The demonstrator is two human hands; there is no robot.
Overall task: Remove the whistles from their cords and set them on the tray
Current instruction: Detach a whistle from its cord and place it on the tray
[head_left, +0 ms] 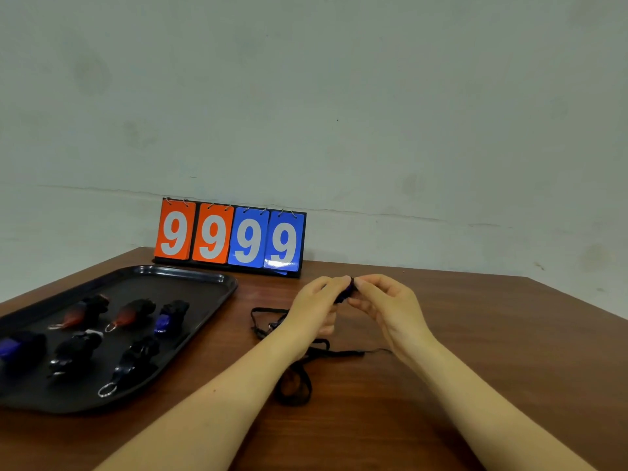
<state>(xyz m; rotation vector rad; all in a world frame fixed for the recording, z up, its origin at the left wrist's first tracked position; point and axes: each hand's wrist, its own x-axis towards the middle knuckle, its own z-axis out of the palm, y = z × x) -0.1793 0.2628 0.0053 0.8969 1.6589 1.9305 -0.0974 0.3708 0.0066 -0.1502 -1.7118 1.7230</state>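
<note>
The table (441,334) is brown wood grain with a faint sheen. The tray (190,277) looks like glossy black plastic. Metal rings (107,390) shine silver. The cord (295,385) is matt black fabric. The scoreboard (231,237) cards look glossy.

Counts: 1 tray (190,271) on the bench (458,351). 6 whistles on the tray: 2 red (76,314), 2 blue (166,319), 2 black (73,351). 1 more whistle (347,289) held between 2 hands, left hand (314,309) and right hand (387,305). Black cord (295,379) heaped on the bench, strand count unclear. 1 scoreboard (231,237) with 4 cards: 2 orange, 2 blue.
</note>
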